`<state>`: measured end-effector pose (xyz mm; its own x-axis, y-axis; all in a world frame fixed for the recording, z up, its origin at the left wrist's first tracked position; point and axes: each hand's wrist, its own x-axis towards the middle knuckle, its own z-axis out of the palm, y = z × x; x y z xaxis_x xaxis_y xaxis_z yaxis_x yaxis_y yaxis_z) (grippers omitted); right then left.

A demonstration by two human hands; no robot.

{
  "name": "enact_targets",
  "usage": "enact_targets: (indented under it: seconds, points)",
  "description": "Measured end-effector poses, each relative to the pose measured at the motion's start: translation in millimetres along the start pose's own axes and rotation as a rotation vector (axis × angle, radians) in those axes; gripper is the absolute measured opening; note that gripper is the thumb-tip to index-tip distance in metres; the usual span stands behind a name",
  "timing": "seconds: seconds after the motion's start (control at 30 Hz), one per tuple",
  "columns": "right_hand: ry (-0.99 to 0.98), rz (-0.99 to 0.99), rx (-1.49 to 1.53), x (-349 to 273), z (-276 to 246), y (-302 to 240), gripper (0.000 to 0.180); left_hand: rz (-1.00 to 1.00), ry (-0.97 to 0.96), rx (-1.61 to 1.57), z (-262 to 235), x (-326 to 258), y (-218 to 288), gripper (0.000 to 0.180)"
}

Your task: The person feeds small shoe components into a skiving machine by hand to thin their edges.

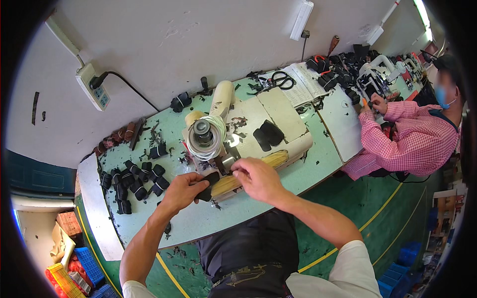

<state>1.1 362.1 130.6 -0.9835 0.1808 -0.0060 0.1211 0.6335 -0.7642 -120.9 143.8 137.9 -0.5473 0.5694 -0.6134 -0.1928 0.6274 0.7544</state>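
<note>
A dark flat piece, leather-like [208, 186], is pinched between the thumb and fingers of my left hand [185, 190], beside the working end of a cream bench machine [268, 111]. My right hand [256, 180] is closed, with thumb and fingertips together just right of the machine's metal cylinder [229, 160]; what it holds, if anything, is hidden. Under that hand runs a worn yellowish strip [275, 159] along the machine's front. Two dark pieces [269, 135] lie on top of the machine, right of a round metal knob [202, 127] with white cord wound below it.
Several tied black bundles [131, 181] lie on the pale green table [149, 226] at left, brown rolls [115, 138] behind them. Black scissors [279, 81] rest by papers [304, 82]. A co-worker in a pink checked shirt [410, 131] works at right. Crates [89, 265] stand lower left.
</note>
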Motion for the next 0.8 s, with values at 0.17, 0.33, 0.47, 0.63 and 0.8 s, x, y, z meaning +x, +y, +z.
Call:
enact_targets:
  seconds: [0.17,0.33,0.47,0.63,0.8]
  points:
    - [0.042,-0.091,-0.168,7,-7,-6,0.029,-0.092,0.083,0.034,0,13,4,0.032]
    - [0.122,-0.155,-0.236,11,11,3,0.026,0.008,0.109,0.191,17,15,27,0.032]
    - [0.053,-0.068,-0.117,7,2,7,0.019,0.049,-0.083,-0.162,3,4,5,0.03]
    - [-0.089,0.028,-0.029,8,-8,3,0.016,-0.076,0.11,-0.008,6,8,6,0.029]
    - [0.082,-0.118,-0.113,11,12,-5,0.016,0.161,0.254,0.209,29,28,7,0.032]
